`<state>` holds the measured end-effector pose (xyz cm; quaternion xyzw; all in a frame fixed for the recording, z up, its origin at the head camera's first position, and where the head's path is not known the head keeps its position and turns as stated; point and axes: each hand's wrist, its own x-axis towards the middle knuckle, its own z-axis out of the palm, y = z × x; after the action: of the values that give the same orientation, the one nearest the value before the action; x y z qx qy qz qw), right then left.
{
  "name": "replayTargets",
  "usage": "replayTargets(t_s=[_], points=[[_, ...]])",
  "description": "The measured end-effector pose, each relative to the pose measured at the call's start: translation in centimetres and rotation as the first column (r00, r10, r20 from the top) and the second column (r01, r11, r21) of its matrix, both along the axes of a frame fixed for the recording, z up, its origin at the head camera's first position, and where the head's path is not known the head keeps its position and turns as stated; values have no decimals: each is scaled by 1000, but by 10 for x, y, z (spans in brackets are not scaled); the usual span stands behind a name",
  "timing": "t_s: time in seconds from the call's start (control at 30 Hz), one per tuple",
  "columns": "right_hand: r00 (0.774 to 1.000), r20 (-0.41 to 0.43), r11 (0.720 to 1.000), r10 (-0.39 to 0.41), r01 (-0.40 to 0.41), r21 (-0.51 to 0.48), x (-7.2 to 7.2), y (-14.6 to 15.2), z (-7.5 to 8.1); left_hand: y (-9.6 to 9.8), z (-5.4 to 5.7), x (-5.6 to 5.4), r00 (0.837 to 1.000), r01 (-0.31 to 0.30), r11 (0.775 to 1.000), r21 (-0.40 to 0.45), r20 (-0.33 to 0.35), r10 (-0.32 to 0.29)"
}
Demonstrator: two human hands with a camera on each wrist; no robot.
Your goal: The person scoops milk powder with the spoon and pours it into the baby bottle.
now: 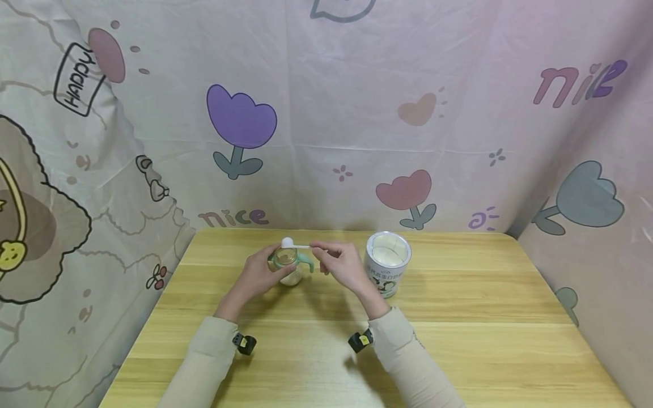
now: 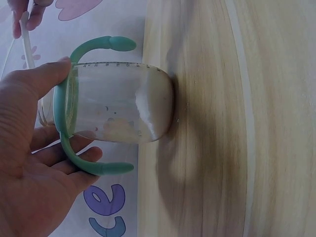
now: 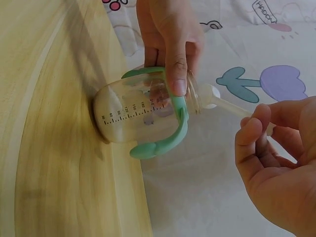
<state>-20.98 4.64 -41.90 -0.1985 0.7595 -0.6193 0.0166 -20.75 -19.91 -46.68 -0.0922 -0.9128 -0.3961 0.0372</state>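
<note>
A clear baby bottle (image 2: 111,101) with a green two-handled collar (image 3: 177,106) stands upright on the table, white powder (image 2: 155,106) at its bottom. My left hand (image 1: 262,271) grips it round the collar, thumb on one side and fingers on the other. Between thumb and fingertips my right hand (image 1: 344,263) pinches the handle of a white measuring scoop (image 3: 227,104). The scoop's bowl is at the bottle's open mouth (image 3: 193,94); whether any powder is in the bowl cannot be seen. Measuring marks (image 3: 133,114) run along the bottle's side.
Right of the bottle stands an open powder can (image 1: 388,265), its label facing front and pale contents visible inside. The wooden table (image 1: 474,328) ends at a printed cloth backdrop (image 1: 331,113) behind and at both sides.
</note>
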Motion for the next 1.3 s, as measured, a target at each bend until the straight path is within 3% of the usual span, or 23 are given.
replayTargets(t_s=[0.17,0.4,0.7,1.0,1.3], points=[[1000,2,1000,4,-4,-20,12,2,17,0,0,0,1000,1,1000,0,-2,-1],[1000,-1,1000,10,-10,-16,13,2,19,0,0,1,1000,3,1000,-1,-8,-3],[997,60,998,-56,57,-19,-3,-1,-7,1,2,2,1000,3,1000,9,4,-3],[994,73,995,-75,79,-53,-4,0,-8,1,2,2,1000,5,1000,16,13,-6],[998,36,998,-57,57,7,-4,3,-11,1,2,2,1000,10,1000,9,11,-10]])
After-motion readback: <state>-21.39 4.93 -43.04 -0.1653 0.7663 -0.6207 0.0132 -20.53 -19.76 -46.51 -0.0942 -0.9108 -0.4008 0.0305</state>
